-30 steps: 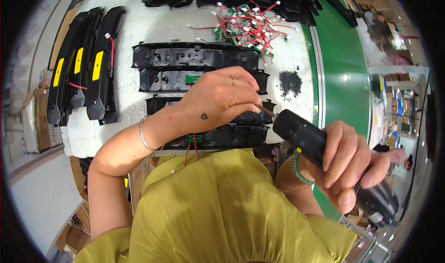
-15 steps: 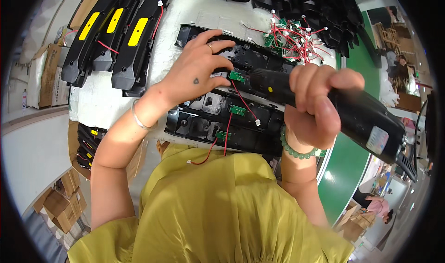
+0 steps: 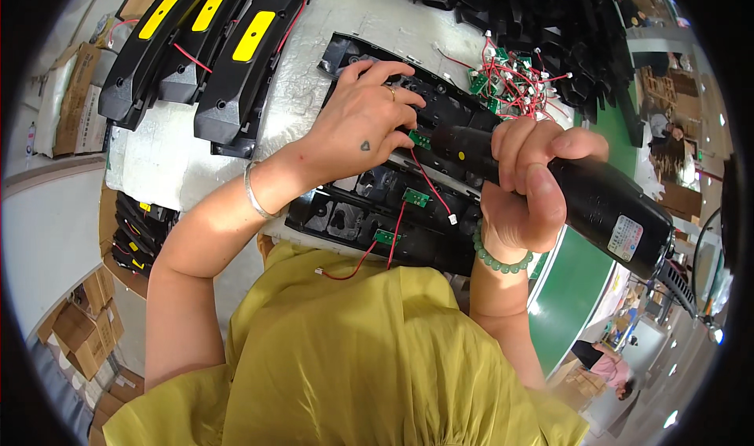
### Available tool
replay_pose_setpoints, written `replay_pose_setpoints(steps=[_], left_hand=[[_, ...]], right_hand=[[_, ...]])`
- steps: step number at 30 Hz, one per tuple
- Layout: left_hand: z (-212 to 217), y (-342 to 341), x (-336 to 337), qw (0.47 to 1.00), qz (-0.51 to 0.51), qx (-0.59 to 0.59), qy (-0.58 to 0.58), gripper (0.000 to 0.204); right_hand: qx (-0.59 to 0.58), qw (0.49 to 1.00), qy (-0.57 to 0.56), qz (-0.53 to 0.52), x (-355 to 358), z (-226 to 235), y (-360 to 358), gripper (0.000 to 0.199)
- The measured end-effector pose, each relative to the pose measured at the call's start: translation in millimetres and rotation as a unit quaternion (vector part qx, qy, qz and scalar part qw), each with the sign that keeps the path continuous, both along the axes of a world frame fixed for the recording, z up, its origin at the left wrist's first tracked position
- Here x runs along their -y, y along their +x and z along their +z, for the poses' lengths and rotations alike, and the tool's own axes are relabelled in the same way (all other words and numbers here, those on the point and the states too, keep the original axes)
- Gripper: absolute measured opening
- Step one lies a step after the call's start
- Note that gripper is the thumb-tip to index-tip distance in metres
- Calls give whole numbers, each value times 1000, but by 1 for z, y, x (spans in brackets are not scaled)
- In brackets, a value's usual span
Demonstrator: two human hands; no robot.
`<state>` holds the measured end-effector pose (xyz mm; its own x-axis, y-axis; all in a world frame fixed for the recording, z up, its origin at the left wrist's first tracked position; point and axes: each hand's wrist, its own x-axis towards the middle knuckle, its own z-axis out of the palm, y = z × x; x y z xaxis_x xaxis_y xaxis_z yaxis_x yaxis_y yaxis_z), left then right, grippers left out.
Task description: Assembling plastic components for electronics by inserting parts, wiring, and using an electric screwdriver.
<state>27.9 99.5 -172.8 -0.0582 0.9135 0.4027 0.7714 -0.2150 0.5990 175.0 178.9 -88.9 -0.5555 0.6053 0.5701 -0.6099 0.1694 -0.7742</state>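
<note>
Green and small, one board [image 3: 420, 139] sits in a black shell [image 3: 445, 163], and the work is going on right there. The right hand [image 3: 530, 171] is wrapped tight around a big black power screwdriver [image 3: 609, 202], with its nose just right of that board. Its tip is hidden, so I cannot tell if it touches. The left hand [image 3: 365, 116] is just left of the board, fingers bent and spread; I cannot tell if they grip the shell. Below the board, a second board [image 3: 416, 198] and a third board [image 3: 386, 237] lie in shells too, but I cannot tell if they are screwed down. Just past the board is a far shell [image 3: 345, 49]; no board shows in the part I can see. So I think this row is partly done. Lots seems left: up and right of the board is a heap of loose boards [image 3: 510, 84]. Up and left of it, yellow-stickered shells [image 3: 245, 73] look more finished.
</note>
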Motion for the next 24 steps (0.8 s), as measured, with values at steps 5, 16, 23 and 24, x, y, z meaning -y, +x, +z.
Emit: replay_pose_setpoints(steps=[5, 16, 23, 24], left_hand=[[-2, 1, 1, 1000, 9, 17, 1, 11], [-4, 0, 3, 1000, 6, 15, 5, 14], [-1, -3, 0, 999, -24, 10, -24, 18], [1, -3, 0, 999, -28, 14, -24, 22]], right_hand=[[63, 997, 37, -4, 9, 8, -10, 27], [113, 991, 51, 43, 8, 9, -7, 30], [-6, 996, 39, -86, -15, 23, 31, 31], [-2, 993, 36, -108, -21, 29, 49, 31]])
